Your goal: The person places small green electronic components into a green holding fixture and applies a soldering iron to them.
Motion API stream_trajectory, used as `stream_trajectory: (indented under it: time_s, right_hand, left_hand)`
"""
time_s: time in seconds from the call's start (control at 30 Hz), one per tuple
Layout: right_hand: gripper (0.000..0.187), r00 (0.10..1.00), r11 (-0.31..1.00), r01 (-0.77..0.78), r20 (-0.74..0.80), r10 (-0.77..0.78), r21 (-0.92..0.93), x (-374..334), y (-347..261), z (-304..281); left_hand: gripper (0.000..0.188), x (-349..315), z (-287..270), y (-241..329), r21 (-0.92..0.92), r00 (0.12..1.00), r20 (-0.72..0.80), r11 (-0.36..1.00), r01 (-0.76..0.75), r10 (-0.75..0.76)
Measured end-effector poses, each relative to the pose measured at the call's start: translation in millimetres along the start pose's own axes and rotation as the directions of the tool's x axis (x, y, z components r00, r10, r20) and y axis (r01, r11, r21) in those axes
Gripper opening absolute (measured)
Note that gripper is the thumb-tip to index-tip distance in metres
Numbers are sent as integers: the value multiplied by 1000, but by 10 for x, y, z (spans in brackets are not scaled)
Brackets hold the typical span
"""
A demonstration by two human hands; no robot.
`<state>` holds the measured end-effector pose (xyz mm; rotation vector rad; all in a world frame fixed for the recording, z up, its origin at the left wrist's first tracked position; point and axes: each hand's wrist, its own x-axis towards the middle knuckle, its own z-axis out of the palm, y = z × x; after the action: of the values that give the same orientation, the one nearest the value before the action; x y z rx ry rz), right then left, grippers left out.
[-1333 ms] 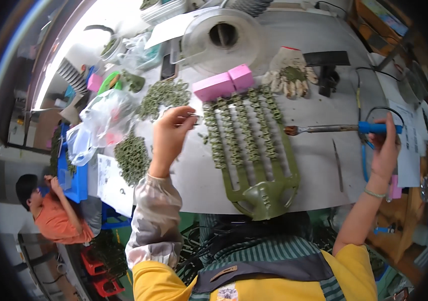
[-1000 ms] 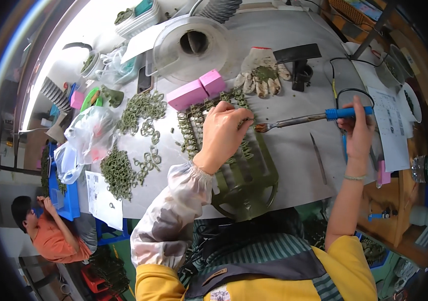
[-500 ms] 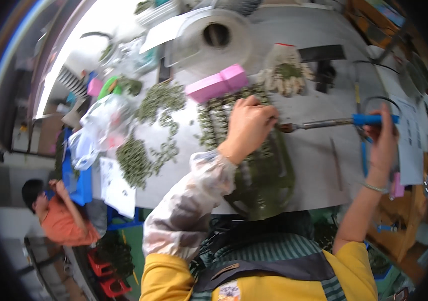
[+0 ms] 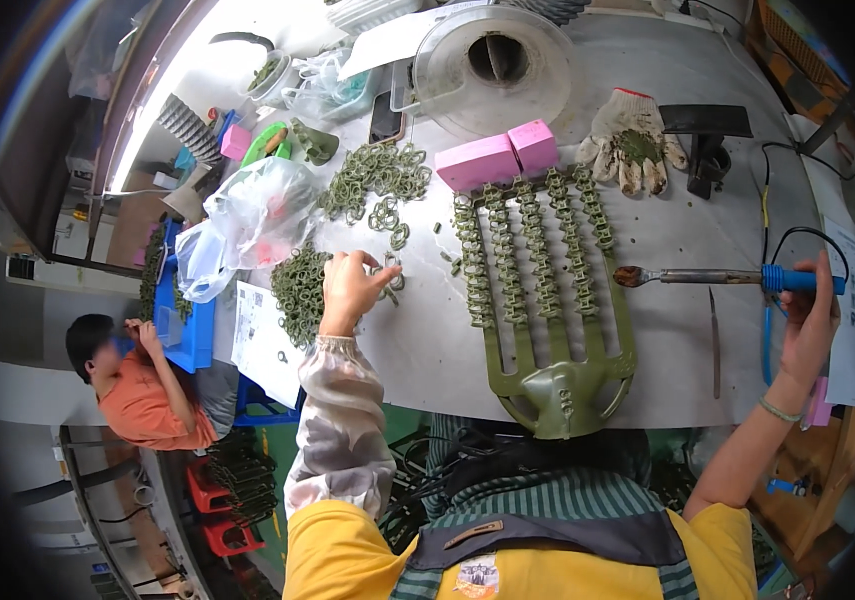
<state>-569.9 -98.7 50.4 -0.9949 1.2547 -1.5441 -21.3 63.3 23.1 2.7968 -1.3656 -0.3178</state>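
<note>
My left hand (image 4: 347,297), in a pale sleeve cover, is at the right edge of a dense pile of small green rings (image 4: 297,312). Its thumb and forefinger come together over a few loose rings; what they pinch is too small to tell. A looser heap of green rings (image 4: 377,178) lies beyond it. My right hand (image 4: 809,322) grips the blue handle of a soldering iron (image 4: 692,276), held level with its brown-stained tip pointing left. That tip is beside a flat green slotted frame (image 4: 565,388), whose long bars carry rows of green links (image 4: 544,262).
Two pink blocks (image 4: 477,163) sit at the frame's far end. Beyond are a stained glove (image 4: 635,145), a black stand (image 4: 707,150) and a round clear container (image 4: 437,60). Tweezers (image 4: 715,345) lie below the iron. Left are plastic bags (image 4: 257,215) and a seated person (image 4: 152,400).
My left hand has left the rows on the frame and moved left to the rings. The iron stays in my right hand, pointing left. The whole view has shifted somewhat.
</note>
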Motion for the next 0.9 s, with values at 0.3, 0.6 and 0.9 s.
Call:
stream_trajectory:
  time_s: [0.3, 0.6, 0.9]
  right_hand:
    - [32, 1000, 1000, 5, -13, -5, -21, -33, -134, -70]
    - [33, 999, 999, -32, -20, 33, 35, -86, -150, 133]
    - [38, 996, 996, -90, -5, 90, 30, -74, -31, 291]
  left_hand:
    - [25, -168, 130, 239, -559, 965, -232, 795, -233, 120]
    - [15, -747, -206, 1941, -599, 721, -283, 470, -648, 633]
    - [14, -589, 183, 2481, -249, 557, -409, 499, -830, 723]
